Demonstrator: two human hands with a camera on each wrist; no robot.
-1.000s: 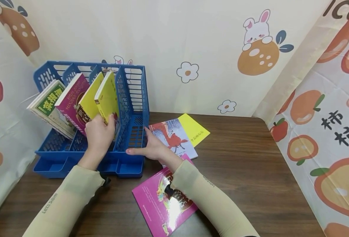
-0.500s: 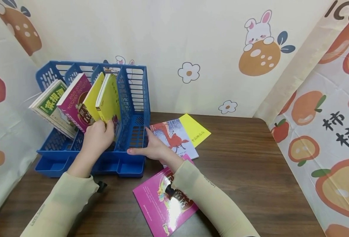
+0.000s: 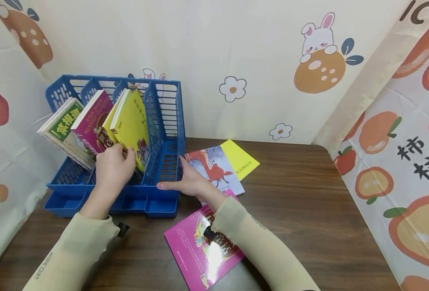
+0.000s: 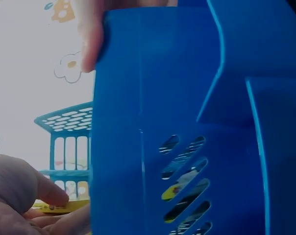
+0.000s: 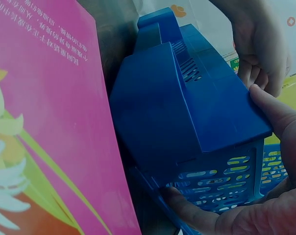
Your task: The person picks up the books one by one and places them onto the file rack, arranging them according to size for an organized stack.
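Note:
A blue plastic book rack point(image 3: 163, 161) with several compartments stands on the left of the table. My left hand point(image 3: 113, 167) pinches the lower edge of a yellow book point(image 3: 131, 125), which leans left against another yellow book point(image 3: 109, 121) in the rack. Part of the pinched book point(image 4: 64, 205) shows between my left thumb and fingers in the left wrist view. My right hand point(image 3: 190, 180) grips the rack's front right corner, its thumb on the front rim and its fingers around the side wall. Left of the yellow books lean a purple book point(image 3: 92, 117) and a cream-and-green book point(image 3: 65, 125).
Right of the rack, a grey-blue book with a red animal point(image 3: 216, 167) lies over a yellow book point(image 3: 241, 161). A pink book point(image 3: 196, 250) lies on the wooden table point(image 3: 290, 194) under my right forearm. Patterned cloth point(image 3: 265, 60) hangs behind.
My left hand has shifted left with the lower edge of the yellow book, which has tilted over to the left and shows more of its cover. The right hand stays on the rack.

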